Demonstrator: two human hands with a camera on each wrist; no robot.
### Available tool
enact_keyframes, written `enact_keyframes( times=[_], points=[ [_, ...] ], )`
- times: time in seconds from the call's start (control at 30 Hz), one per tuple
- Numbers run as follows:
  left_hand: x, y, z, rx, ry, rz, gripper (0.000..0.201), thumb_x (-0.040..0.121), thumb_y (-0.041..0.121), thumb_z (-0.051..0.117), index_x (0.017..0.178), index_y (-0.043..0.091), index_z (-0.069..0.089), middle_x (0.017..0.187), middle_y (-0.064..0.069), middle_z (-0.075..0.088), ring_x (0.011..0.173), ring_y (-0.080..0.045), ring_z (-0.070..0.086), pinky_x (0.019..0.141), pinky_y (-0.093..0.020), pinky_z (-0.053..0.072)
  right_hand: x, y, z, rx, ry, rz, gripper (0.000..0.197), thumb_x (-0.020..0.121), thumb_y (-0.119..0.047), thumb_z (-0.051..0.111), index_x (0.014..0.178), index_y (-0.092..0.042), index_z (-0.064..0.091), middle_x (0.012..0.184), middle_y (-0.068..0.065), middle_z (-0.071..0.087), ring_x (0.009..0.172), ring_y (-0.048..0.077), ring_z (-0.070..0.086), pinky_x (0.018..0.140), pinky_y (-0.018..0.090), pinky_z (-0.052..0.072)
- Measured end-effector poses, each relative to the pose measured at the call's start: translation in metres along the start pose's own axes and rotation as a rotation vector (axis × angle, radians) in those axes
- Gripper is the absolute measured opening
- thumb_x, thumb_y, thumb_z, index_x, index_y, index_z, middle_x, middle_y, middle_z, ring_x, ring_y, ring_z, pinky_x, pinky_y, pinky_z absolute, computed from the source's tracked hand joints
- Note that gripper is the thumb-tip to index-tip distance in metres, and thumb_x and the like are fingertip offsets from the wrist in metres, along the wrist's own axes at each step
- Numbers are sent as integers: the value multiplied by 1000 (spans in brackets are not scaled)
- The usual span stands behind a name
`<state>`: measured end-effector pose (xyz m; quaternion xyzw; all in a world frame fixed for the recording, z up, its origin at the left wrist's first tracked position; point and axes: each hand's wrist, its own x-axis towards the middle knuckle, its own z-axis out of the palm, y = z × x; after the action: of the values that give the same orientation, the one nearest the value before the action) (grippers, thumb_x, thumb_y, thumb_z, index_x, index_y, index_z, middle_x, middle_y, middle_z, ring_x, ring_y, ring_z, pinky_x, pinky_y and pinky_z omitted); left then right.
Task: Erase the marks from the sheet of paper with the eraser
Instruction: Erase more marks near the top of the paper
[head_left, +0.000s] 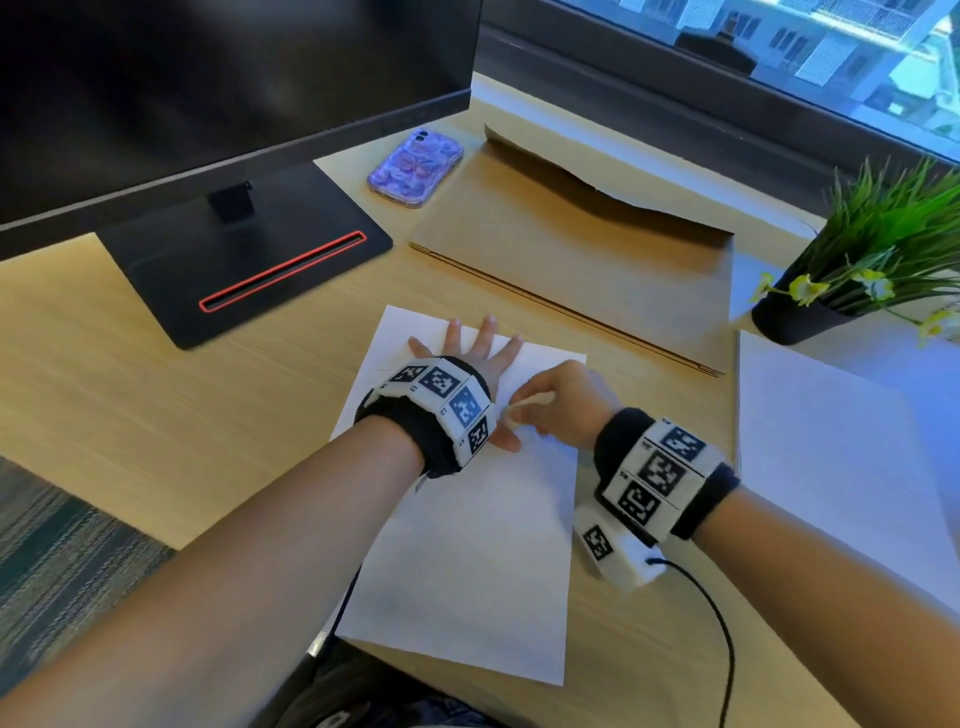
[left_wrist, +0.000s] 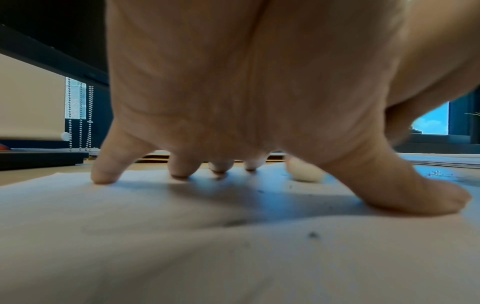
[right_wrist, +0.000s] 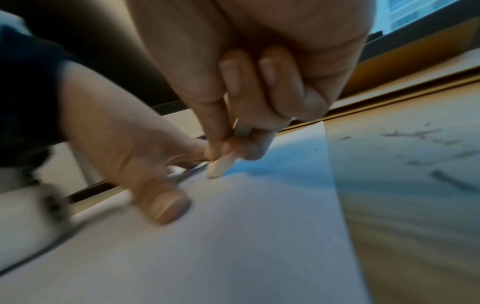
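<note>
A white sheet of paper (head_left: 467, 561) lies on the wooden desk in front of me. My left hand (head_left: 480, 348) rests flat on its upper part with fingers spread, fingertips (left_wrist: 103, 176) and thumb pressing the sheet (left_wrist: 182, 246). My right hand (head_left: 561, 402) pinches a small white eraser (head_left: 524, 408) just right of the left wrist. The eraser's tip (right_wrist: 221, 167) touches the paper (right_wrist: 233, 236) beside the left thumb (right_wrist: 163, 205). From the left wrist view the eraser (left_wrist: 306, 174) stands on the sheet past the thumb. Dark crumbs lie scattered on the paper.
A black monitor stand (head_left: 244, 260) sits at the back left, a purple phone (head_left: 415, 169) behind the sheet. A brown envelope (head_left: 582, 249) lies to the back right, a potted plant (head_left: 862, 260) and another white sheet (head_left: 841, 467) at the right. A black cable (head_left: 722, 634) trails from my right wrist.
</note>
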<state>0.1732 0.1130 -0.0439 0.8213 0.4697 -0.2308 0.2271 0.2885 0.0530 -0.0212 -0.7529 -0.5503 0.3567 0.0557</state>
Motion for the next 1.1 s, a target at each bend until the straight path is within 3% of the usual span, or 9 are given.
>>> enact_keyframes(
  times=[0.2, 0.27, 0.37, 0.57, 0.7, 0.8, 0.9, 0.97, 1.1],
  points=[
    [0, -1, 2, 7, 6, 12, 125, 65, 67, 70, 145, 35, -22, 152, 0, -32, 141, -39, -21, 103, -74, 4, 14, -2, -1, 94, 154, 43, 27, 88, -30, 64, 113, -21, 67, 106, 7, 67, 80, 13, 60, 74, 25, 45],
    [0, -1, 1, 5, 1, 13, 126, 65, 66, 70, 145, 35, -22, 153, 0, -32, 141, -39, -21, 103, -74, 4, 7, 4, 2, 52, 101, 12, 23, 88, -33, 63, 107, -22, 69, 99, 3, 68, 76, 10, 59, 74, 22, 46],
    [-3, -2, 0, 2, -9, 29, 125, 66, 65, 70, 146, 35, -20, 153, 1, -30, 141, -38, -20, 103, -74, 5, -6, 16, -3, 104, -22, 3, 14, 89, -29, 62, 98, -20, 67, 69, -2, 63, 54, 5, 51, 51, 14, 39],
    [-8, -19, -23, -24, -47, 121, 83, 90, 55, 46, 151, 29, -4, 157, 1, -18, 145, -30, -6, 114, -54, 12, -15, 29, 0, 1228, 114, 203, 26, 100, -18, 42, 119, -3, 53, 77, 6, 57, 43, 11, 54, 39, 19, 41],
    [-9, -34, -36, 44, -46, 168, 79, 94, 24, 56, 151, 20, 1, 158, 0, -11, 146, -18, 8, 109, -24, 19, -26, 9, 22, 1787, 28, 246, 23, 100, -24, 43, 100, -5, 55, 90, 13, 63, 71, 21, 66, 56, 25, 57],
    [-4, -41, -34, 85, -57, 172, 86, 89, 11, 61, 151, 19, 3, 159, -3, -7, 145, -18, 10, 111, -26, 19, -31, -13, 42, 1818, -241, 210, 30, 100, -30, 41, 84, -9, 53, 103, 18, 64, 92, 27, 63, 83, 32, 52],
    [-2, -45, -33, 50, -38, 178, 84, 90, 6, 59, 151, 22, 4, 159, -2, -4, 145, -20, 12, 114, -31, 18, -32, -26, 57, 1631, -372, 160, 27, 101, -29, 39, 96, -7, 55, 116, 17, 57, 111, 29, 56, 102, 35, 41],
    [-3, -45, -33, 62, -85, 196, 84, 91, -4, 52, 151, 19, -2, 158, -1, -13, 146, -18, 4, 114, -28, 15, -24, -22, 54, 1627, -224, 168, 30, 101, -26, 38, 114, -2, 51, 112, 15, 58, 107, 28, 58, 97, 34, 44],
    [-3, -43, -35, 56, -98, 188, 88, 87, -13, 47, 151, 21, -4, 157, 2, -15, 146, -15, -2, 116, -29, 14, -5, 7, 30, 1667, 453, 230, 37, 100, -23, 44, 125, 3, 50, 88, 9, 62, 80, 19, 62, 79, 29, 50]
  ],
)
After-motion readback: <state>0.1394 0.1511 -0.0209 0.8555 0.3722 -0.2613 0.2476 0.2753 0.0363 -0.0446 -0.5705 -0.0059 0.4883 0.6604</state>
